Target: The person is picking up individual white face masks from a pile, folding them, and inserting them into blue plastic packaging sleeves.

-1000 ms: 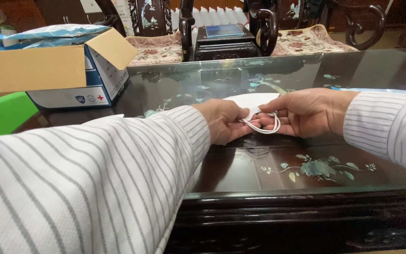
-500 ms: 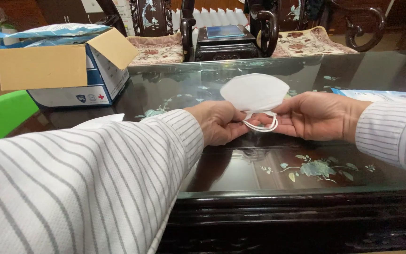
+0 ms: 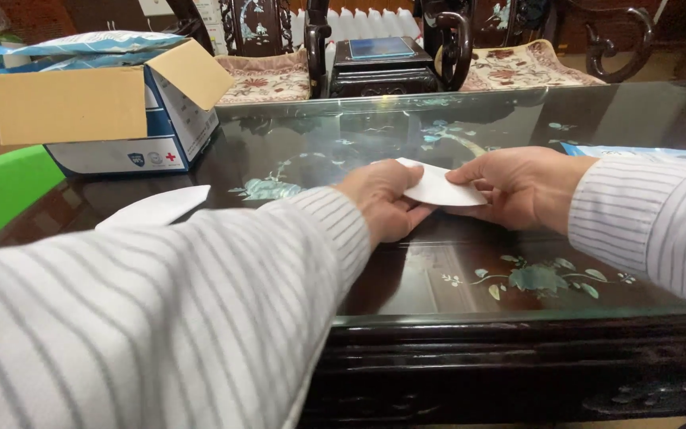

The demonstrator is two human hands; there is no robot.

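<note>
Currently: flat white mask being held over the glass tabletop

Both hands are gripping one folded white mask just above the dark glass-topped table. Left hand is pinching the near-left edge, thumb on top, fingers curled beneath. Right hand is closing on the right edge, fingertips on the upper face. Mask is lying nearly flat, folded into a half-oval; ear loops are not visible from this angle, possibly tucked under.

Judgement on technique: pinching at the outer edges only seems best, so the filtering face is getting little contact. Keeping the fold line straight and both grips level should be preventing a crease across the middle. Tabletop is glossy, so a light, even hold is preferable to dragging.

Surroundings: a second flat white mask is lying well apart to the left; an open cardboard box is standing behind it; a blue-and-clear wrapper is lying beside the right sleeve.
</note>
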